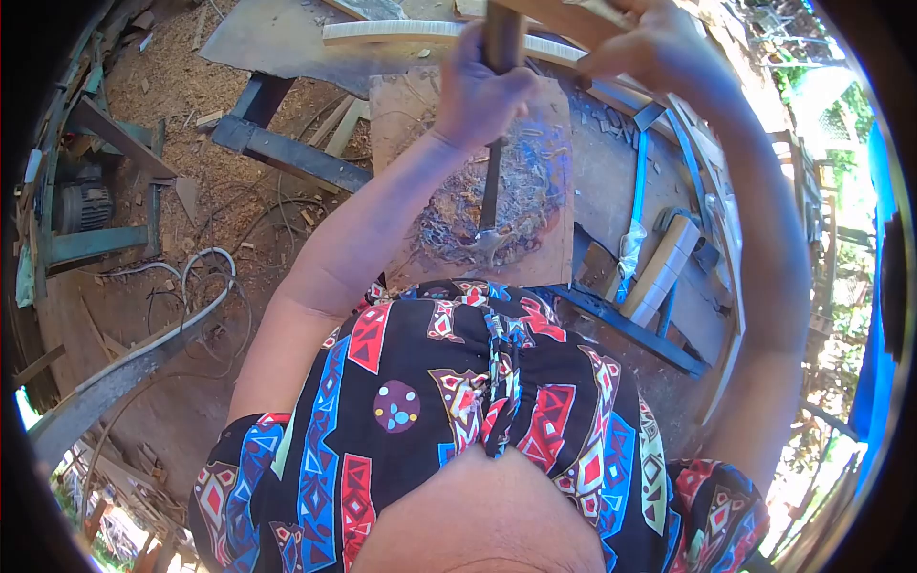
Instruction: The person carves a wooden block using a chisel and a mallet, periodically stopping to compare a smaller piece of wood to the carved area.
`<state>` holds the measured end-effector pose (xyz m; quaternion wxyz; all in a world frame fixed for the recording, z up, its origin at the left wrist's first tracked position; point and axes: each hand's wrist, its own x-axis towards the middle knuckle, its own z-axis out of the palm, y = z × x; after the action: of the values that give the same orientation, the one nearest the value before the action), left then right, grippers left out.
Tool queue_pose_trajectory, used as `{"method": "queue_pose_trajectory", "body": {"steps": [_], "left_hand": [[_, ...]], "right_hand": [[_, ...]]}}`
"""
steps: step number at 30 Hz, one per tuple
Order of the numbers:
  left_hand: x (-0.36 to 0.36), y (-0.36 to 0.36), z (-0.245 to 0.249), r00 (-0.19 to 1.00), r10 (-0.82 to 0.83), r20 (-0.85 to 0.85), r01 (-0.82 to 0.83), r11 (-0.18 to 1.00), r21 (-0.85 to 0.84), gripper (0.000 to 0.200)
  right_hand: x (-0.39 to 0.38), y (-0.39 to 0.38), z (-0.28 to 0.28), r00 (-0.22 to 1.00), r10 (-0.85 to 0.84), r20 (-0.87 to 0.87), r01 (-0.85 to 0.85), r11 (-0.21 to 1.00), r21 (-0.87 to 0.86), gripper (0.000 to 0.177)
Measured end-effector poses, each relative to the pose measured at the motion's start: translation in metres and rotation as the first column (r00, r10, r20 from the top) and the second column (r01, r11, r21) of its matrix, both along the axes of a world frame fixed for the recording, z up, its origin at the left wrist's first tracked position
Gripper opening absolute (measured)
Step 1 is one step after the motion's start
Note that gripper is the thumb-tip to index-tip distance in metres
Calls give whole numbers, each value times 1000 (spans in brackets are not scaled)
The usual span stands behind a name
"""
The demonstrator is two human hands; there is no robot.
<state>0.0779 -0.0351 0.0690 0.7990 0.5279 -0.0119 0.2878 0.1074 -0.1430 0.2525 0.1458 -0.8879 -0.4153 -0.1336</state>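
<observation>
My left hand [480, 100] is closed round a brown wooden piece [503, 40] that stands up from the fist, above the far part of a board. My right hand [651, 50], blurred by motion, has its fingers bent at the end of a brown wooden strip [564, 17] at the top edge. Below my left fist a dark narrow stick [491, 186] points down to a smeared, glue-like patch [449, 224] on the board [396, 105]. A pale curved wooden strip [401, 31] runs behind both hands.
A blue metal frame [277, 148] stands left of the board, with sawdust [172, 81] on the ground beyond. At right are a blue bar clamp [638, 181] and a pale segmented block [661, 270]. A motor [84, 205] sits far left, near a looped white cable [205, 258].
</observation>
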Motion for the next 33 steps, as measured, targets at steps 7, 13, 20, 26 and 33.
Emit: {"method": "queue_pose_trajectory", "body": {"steps": [7,13,20,26,33], "left_hand": [[-4,-9,9,996,-17,84,11,997,75,37],[-4,3,3,999,-13,-32,12,999,-39,36],[12,-19,-14,999,15,36,-12,997,-74,38],[36,-7,-44,928,324,-185,-305,944,122,47],[8,5,-23,924,348,-156,-343,937,61,51]], "right_hand": [[50,-15,45,776,492,-394,-151,752,641,35],[28,0,26,923,-71,-379,-13,976,-216,48],[77,-28,29,925,380,20,-358,850,388,20],[59,-5,-53,885,57,-462,-68,998,-8,22],[26,-34,-134,759,217,-614,301,719,626,24]]}}
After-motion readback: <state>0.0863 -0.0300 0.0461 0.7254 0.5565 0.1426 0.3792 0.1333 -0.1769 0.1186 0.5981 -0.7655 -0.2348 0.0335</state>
